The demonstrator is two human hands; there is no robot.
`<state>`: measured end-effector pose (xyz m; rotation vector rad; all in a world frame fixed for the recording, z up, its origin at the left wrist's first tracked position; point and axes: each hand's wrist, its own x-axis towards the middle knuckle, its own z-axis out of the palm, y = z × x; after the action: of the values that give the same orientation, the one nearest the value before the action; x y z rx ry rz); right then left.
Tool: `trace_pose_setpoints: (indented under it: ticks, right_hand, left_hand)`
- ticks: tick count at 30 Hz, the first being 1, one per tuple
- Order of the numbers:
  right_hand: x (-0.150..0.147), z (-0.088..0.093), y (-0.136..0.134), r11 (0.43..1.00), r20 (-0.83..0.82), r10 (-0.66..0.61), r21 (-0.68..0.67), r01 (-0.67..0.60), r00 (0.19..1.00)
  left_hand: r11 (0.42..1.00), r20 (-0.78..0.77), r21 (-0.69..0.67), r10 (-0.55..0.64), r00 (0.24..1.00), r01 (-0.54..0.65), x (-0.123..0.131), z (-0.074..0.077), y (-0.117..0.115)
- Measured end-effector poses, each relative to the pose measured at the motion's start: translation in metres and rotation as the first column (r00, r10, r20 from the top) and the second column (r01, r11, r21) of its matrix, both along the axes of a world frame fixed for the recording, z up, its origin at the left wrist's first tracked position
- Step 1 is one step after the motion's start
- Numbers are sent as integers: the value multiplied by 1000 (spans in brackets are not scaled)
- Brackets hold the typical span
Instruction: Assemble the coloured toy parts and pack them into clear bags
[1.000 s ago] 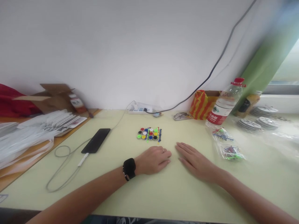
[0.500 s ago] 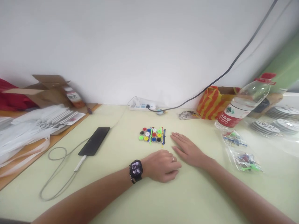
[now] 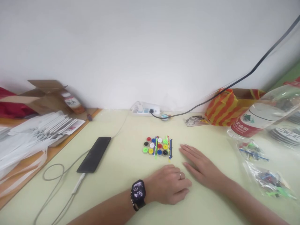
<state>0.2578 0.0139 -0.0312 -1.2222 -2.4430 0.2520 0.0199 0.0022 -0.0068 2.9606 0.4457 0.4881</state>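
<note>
My left hand [image 3: 167, 184], wearing a ring and a black smartwatch [image 3: 138, 190] on its wrist, rests on the tabletop with its fingers curled in. No object shows in it, though its palm is turned away from view. My right hand [image 3: 201, 164] lies flat just beside it, fingers stretched out, holding nothing. Just beyond both hands are small round discs [image 3: 152, 145] in red, blue, white, black, yellow and green, set out in rows. Thin coloured plastic sticks lie among them, including a blue stick [image 3: 171, 148] at the right end, close to my right fingertips.
A black phone [image 3: 94, 154] charges by cable on the left. Along the wall is a power strip [image 3: 146, 109]. Two clear bags of small plastic parts [image 3: 273, 181] lie at right, near a large water bottle [image 3: 253, 120] and a striped bag [image 3: 221, 107]. White packets [image 3: 51, 126] fill the far left.
The camera view has tilted and shifted, so the table things appear lower and a little larger. Both hands keep their poses near the discs; nothing was picked up.
</note>
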Motion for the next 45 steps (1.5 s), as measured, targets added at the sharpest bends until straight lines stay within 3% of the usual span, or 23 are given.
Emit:
trace_pose_setpoints:
  ticks: [11,21,40,45]
  right_hand:
    - [-4,3,0,1000,-2,-20,-2,20,1000]
    - [-4,3,2,999,6,-39,-20,39,999]
    - [-12,3,17,994,-149,-96,30,101,984]
    - [-22,-5,21,985,-130,-165,29,170,978]
  left_hand:
    - [1000,3,0,0,1000,0,-2,4,3]
    - [999,103,30,16,995,-19,-6,1,7]
    - [999,180,16,40,983,-43,-6,-2,12]
    - [984,134,88,143,981,-156,-5,-4,11]
